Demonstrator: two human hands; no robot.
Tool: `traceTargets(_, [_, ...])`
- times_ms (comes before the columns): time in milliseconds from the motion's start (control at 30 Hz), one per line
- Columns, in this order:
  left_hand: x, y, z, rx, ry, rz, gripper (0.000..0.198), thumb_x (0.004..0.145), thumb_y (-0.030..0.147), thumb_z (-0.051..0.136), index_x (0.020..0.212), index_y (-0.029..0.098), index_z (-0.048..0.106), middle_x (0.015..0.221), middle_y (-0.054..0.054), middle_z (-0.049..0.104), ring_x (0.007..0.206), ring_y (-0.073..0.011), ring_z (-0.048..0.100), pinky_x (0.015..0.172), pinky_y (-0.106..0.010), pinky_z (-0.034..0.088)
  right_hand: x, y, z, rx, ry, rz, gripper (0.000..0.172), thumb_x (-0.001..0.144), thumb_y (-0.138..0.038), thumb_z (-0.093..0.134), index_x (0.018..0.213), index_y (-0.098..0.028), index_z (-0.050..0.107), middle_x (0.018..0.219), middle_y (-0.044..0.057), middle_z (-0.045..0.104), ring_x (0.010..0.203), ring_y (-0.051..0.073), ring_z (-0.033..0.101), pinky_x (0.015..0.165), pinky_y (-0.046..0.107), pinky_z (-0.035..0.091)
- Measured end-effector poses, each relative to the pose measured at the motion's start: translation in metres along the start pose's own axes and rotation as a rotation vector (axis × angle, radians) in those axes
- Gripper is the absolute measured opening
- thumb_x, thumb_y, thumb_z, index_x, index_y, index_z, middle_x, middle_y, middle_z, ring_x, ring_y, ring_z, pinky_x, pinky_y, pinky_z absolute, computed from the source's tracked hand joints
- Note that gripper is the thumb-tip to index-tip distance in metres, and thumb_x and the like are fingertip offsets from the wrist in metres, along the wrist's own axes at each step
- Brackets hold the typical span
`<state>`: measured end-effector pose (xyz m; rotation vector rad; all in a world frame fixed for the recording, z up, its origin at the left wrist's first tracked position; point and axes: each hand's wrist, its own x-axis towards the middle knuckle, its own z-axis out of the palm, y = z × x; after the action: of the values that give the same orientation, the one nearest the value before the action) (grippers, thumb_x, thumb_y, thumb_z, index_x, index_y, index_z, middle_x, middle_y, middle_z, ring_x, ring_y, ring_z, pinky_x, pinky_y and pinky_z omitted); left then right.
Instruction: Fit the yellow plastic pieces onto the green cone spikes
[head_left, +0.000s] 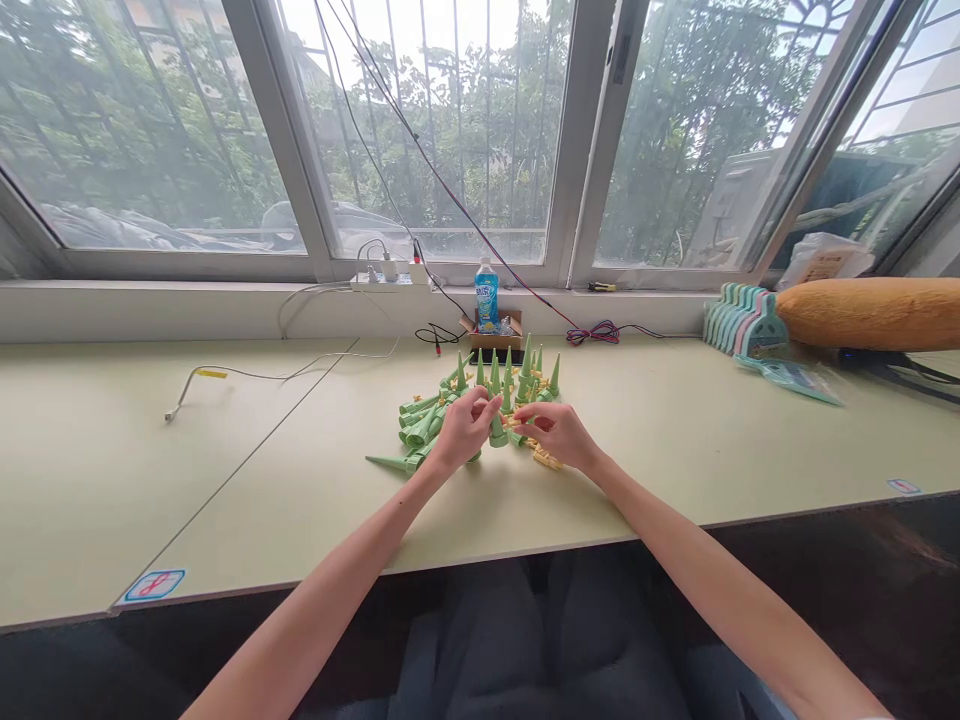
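Note:
My left hand [463, 430] is closed around a green plant watering spike [498, 434], its wide collar end pointing down. Close beside it, the fingertips of my right hand [562, 434] pinch a small yellow valve piece [516, 421], mostly hidden by the fingers, against or very near the spike. More loose yellow valve pieces [547, 458] lie on the table under my right hand. Behind my hands, several green spikes stand point up, some with yellow pieces fitted. To the left, other green spikes [424, 427] lie in a heap, partly covered by my left hand.
At the back, a blue-labelled bottle [487, 296] stands at a small cardboard box [510, 340]. Cables [595, 333] and a power strip [390, 283] are near the window ledge. Pastel plastic pieces [744, 318] and an orange roll [870, 313] sit at the right.

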<state>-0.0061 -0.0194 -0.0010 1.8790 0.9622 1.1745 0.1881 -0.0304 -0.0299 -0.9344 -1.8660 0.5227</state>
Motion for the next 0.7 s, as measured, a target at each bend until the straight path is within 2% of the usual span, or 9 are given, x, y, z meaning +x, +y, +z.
traceTargets(267, [-0.0015, 0.0051, -0.0015, -0.032, -0.101, 0.037, 0.027, 0.081, 0.041, 0.065, 0.084, 0.017, 0.053, 0.067, 0.001, 0.058, 0.054, -0.0079, 0.047, 0.048, -0.019, 0.038, 0.0006, -0.0026, -0.0006, 0.030, 0.016, 0.038, 0.025, 0.083, -0.040, 0.068, 0.090, -0.017, 0.072, 0.083, 0.005, 0.072, 0.056, 0.011, 0.057, 0.053, 0.026, 0.048])
traceTargets(433, [-0.0011, 0.0048, -0.0009, -0.017, -0.095, 0.020, 0.024, 0.082, 0.039, 0.063, 0.086, 0.017, 0.054, 0.073, -0.001, 0.062, 0.054, -0.0075, 0.047, 0.048, -0.019, 0.038, 0.0009, -0.0018, -0.0002, 0.039, 0.003, 0.029, 0.026, 0.083, -0.042, 0.067, 0.091, -0.017, 0.072, 0.084, 0.005, 0.071, 0.056, 0.011, 0.056, 0.053, 0.026, 0.046])
traceTargets(700, [-0.0011, 0.0031, -0.0004, 0.013, -0.090, 0.032, 0.024, 0.084, 0.040, 0.059, 0.086, 0.018, 0.054, 0.072, 0.000, 0.063, 0.054, -0.0079, 0.048, 0.048, -0.019, 0.039, 0.0008, -0.0013, -0.0008, 0.041, -0.012, 0.047, 0.025, 0.083, -0.043, 0.067, 0.088, -0.018, 0.069, 0.081, 0.004, 0.069, 0.054, 0.010, 0.054, 0.051, 0.025, 0.044])
